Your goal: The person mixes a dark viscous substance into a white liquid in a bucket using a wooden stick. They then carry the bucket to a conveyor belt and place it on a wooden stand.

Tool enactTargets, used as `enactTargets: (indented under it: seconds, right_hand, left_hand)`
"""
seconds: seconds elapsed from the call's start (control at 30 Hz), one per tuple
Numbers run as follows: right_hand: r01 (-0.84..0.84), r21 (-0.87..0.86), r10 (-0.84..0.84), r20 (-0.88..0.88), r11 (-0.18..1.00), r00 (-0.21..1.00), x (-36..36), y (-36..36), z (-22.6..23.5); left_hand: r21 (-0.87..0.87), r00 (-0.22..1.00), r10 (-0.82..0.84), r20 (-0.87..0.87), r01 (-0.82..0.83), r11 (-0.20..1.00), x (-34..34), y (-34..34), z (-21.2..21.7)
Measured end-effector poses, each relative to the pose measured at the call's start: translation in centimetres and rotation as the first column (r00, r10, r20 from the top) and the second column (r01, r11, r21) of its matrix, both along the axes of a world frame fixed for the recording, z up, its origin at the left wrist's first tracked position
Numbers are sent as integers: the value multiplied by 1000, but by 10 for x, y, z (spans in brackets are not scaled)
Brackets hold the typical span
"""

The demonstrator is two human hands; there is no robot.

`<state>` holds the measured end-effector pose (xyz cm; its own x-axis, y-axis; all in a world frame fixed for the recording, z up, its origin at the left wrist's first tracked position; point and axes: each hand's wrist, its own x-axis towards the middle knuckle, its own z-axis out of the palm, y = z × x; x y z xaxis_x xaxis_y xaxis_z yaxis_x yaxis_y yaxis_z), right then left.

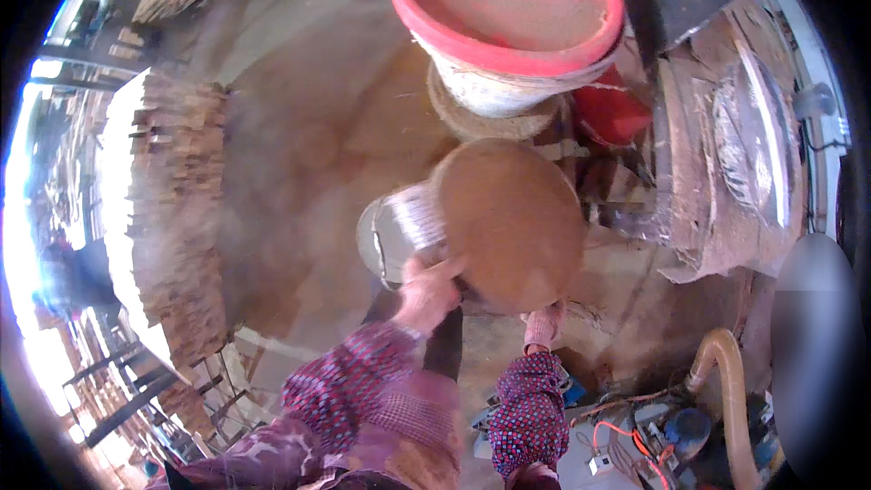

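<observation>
Both gloved hands, left hand and right hand, grip a round wooden disc.

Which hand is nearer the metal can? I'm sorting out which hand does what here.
Left. The left hand sits just below the metal can; the right hand is farther off, under the round brown disc.

Head view: worn on the person's head, facing steeply down, fisheye-bent at the rim.
Nearness: close over both gloved hands and the round brown disc they hold.
Forearms: enter from the lower edge.
Views: only one.
</observation>
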<state>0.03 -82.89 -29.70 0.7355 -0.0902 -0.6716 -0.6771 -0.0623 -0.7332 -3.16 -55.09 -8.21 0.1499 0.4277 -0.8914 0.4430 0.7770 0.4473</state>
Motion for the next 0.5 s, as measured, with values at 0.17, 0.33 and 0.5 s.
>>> enactTargets:
  seconds: [0.17, 0.33, 0.5]
  right_hand:
    - [128, 49, -115, -214, 991, 970, 10, 53, 67]
    - [262, -117, -282, -223, 958, 933, 13, 87, 96]
    - [252, -89, -267, -295, 964, 917, 21, 96, 76]
  left_hand:
    - [172, 985, 173, 18, -173, 970, -111, 46, 18]
    - [285, 988, 145, -47, -125, 950, -192, 95, 12]
    - [478, 970, 240, -36, -194, 856, -266, 154, -41]
